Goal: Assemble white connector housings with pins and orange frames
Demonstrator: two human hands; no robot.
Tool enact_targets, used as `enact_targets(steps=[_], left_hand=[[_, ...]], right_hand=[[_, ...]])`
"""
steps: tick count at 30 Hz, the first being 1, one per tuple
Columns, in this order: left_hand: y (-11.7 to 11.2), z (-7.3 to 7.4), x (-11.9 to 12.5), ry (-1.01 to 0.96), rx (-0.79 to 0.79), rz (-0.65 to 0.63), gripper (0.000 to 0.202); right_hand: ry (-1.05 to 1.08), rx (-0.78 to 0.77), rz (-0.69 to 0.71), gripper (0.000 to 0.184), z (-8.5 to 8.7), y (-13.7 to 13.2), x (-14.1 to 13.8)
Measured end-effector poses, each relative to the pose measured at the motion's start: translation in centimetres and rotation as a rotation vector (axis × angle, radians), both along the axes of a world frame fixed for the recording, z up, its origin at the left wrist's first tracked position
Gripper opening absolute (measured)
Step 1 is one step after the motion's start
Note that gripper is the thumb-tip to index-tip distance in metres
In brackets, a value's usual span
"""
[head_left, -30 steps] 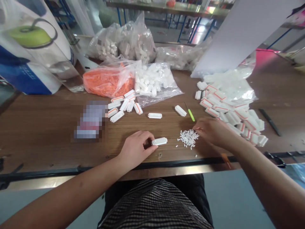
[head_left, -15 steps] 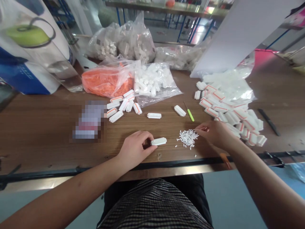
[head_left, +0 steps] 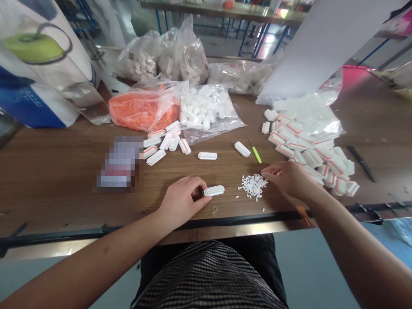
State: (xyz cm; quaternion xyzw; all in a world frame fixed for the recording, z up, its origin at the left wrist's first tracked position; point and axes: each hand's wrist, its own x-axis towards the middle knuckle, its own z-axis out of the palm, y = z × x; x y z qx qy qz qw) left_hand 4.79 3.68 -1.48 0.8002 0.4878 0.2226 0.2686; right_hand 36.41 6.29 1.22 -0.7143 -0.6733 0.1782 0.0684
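At the front of the wooden table point(head_left: 64, 193), the left hand point(head_left: 180, 202) pinches a white perforated connector housing point(head_left: 213, 191) between thumb and fingers. The right hand point(head_left: 289, 178) curls at a white pin pile point(head_left: 254, 186), any held pin too small to tell; both poses match the earlier frames. Ten loose housings point(head_left: 207, 156) lie beyond, eight clustered, near one green-handled pick point(head_left: 256, 154); a pixelated object point(head_left: 119, 163) is unreadable.

The left hand point(head_left: 180, 202) rested low with its fingers curled forward into a pinch, the thumb side turned toward the body. The right hand point(head_left: 289, 179) lay palm down, its fingers drawn together and pointing inward. The bare left forearm point(head_left: 96, 262) and right forearm point(head_left: 344, 244) angled in from the lower corners.
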Motion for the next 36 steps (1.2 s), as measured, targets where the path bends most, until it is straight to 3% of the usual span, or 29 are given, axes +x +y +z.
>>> enact_targets(steps=[7, 11, 15, 20, 25, 36], left_hand=[[0.0, 0.1, 0.2, 0.004, -0.006, 0.006, 0.011], [-0.1, 0.2, 0.3, 0.004, -0.035, 0.013, 0.012], [-0.1, 0.2, 0.3, 0.011, -0.052, 0.025, 0.011], [-0.1, 0.2, 0.3, 0.004, -0.057, 0.02, 0.013], [-0.1, 0.2, 0.2, 0.012, -0.061, 0.014, 0.014], [-0.1, 0.2, 0.2, 0.024, -0.079, 0.013, 0.013]], right_hand=[[0.019, -0.055, 0.01, 0.019, -0.2, 0.6, 0.5], [0.223, 0.025, 0.01, 0.023, 0.5, -0.6, -2.4], [0.467, 0.077, 0.313, 0.018, 1.7, -2.4, -8.4], [0.442, 0.122, 0.504, 0.015, 0.8, -2.5, -12.5], [0.382, 0.148, 0.544, 0.014, -0.2, -2.1, -12.7], [0.283, 0.201, 0.631, 0.016, 0.0, -2.1, -12.8]])
